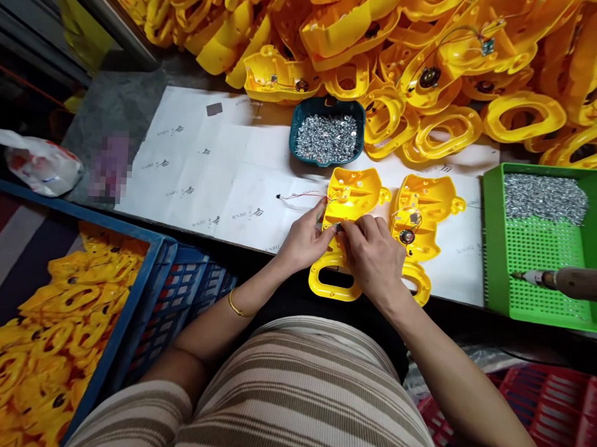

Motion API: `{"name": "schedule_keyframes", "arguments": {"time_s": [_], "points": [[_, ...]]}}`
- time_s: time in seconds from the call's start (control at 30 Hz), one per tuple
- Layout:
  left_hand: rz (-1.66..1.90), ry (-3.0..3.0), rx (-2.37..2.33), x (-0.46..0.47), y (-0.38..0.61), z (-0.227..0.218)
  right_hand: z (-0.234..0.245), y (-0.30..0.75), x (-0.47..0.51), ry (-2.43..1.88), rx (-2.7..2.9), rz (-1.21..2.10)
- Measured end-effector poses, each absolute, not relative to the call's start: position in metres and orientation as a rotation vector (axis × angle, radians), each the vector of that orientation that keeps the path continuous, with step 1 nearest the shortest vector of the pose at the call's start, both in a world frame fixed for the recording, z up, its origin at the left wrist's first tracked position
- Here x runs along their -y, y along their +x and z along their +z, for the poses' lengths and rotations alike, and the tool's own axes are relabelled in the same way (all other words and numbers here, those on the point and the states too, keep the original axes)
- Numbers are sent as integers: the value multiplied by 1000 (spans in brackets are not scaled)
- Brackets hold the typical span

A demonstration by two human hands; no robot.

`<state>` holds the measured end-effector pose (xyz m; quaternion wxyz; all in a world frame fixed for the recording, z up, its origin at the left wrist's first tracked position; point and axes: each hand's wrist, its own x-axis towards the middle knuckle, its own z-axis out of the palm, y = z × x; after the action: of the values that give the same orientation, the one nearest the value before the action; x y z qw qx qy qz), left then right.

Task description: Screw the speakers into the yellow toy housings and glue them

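Observation:
A yellow plastic shell half (pixel 353 194) with an oval handle loop lies hollow side up in front of me. My left hand (pixel 305 240) grips its left edge, the thumb reaching inside. My right hand (pixel 375 257) pinches a small dark part (pixel 338 227) over the shell, close to my left thumb. The part's exact kind is hidden by the fingers. Thin red and white wires (pixel 304 195) run left from the shell to a small black connector (pixel 278 196). Touching distance to the right is a second yellow shell half (pixel 424 198), fitted with a round speaker (pixel 406 236).
Behind stands a dark teal bin (pixel 295 146) of small metal pieces. At right, a green basket (pixel 492 247) holds metal screws, with a screwdriver-like tool (pixel 570 282) above it. Yellow shells (pixel 339 25) pile up at the back; more fill a blue crate (pixel 140 268) at left.

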<state>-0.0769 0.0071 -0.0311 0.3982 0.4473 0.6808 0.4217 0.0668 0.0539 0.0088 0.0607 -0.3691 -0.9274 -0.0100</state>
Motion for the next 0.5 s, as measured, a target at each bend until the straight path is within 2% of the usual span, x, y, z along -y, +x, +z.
{"name": "schedule_keyframes", "arguments": {"time_s": [0.5], "points": [[1065, 1329, -1828, -3, -76, -33, 1, 68, -50, -1095, 2694, -22]]}}
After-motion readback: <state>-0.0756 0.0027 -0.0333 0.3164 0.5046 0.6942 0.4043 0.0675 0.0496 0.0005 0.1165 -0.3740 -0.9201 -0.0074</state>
